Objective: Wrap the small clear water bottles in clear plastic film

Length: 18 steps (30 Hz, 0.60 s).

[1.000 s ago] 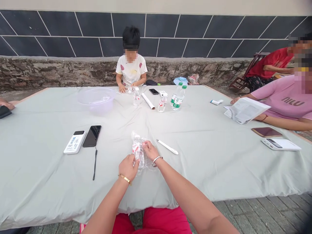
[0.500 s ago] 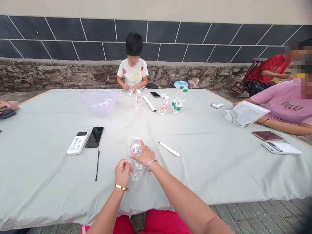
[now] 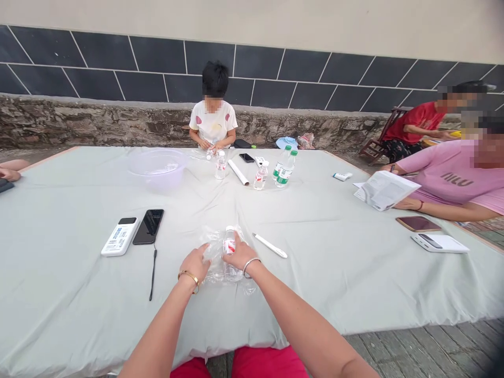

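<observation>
Near edge of the pale cloth-covered surface: the right hand is gripping a small clear bottle, white cap, red-and-white label. The bottle is resting right in front of the person, between the two hands, cap pointing away; cannot tell whether it is lying flat or tilting a little.

The left hand is reaching over crumpled clear film just left of the bottle. Index finger and thumb are standing apart; cannot tell whether the grip is pinching any film.

A white pen is lying aslant to the right of the right hand, not touching it. Well to the left, a black phone is lying just beside a white device, a dark strap running from the phone's near end.

Farther off, a translucent purple basin is standing at left. A white roll is lying between two upright labelled bottles, and green-capped bottles are standing to their right.

Across, a person in a white shirt is sitting; at right, a person in pink is holding papers.
</observation>
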Each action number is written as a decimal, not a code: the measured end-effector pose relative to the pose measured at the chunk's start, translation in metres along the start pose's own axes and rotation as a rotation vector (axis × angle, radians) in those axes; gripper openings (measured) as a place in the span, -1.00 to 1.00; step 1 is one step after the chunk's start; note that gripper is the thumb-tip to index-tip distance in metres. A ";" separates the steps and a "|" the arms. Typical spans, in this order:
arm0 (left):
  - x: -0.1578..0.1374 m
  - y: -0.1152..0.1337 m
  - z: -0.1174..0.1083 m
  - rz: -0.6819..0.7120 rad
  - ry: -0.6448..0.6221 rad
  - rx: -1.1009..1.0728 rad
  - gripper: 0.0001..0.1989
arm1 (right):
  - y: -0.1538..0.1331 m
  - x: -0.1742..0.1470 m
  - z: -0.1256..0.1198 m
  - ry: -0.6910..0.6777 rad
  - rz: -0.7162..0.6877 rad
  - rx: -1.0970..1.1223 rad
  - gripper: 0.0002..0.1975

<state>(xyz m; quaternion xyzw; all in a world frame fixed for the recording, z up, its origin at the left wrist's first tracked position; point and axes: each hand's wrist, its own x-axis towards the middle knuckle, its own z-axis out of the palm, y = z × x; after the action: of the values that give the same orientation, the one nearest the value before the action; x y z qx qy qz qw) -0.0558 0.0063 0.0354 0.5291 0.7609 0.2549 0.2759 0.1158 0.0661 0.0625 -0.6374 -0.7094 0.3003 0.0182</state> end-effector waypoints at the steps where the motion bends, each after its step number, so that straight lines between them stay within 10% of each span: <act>1: 0.005 0.003 0.001 0.022 -0.086 0.057 -0.58 | 0.002 0.002 -0.001 -0.023 0.007 0.028 0.01; 14: -0.006 -0.038 -0.019 -0.131 -0.153 -0.089 -0.88 | 0.029 0.036 -0.022 0.107 -0.161 1.065 0.23; 18: -0.002 -0.046 -0.028 -0.161 -0.076 0.132 -0.87 | 0.030 0.043 -0.014 -0.027 -0.156 1.307 -0.09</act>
<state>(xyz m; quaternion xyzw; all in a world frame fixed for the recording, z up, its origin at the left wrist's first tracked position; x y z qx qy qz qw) -0.1048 -0.0129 0.0241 0.4923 0.8052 0.1612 0.2887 0.1403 0.1111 0.0451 -0.4381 -0.4253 0.6751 0.4141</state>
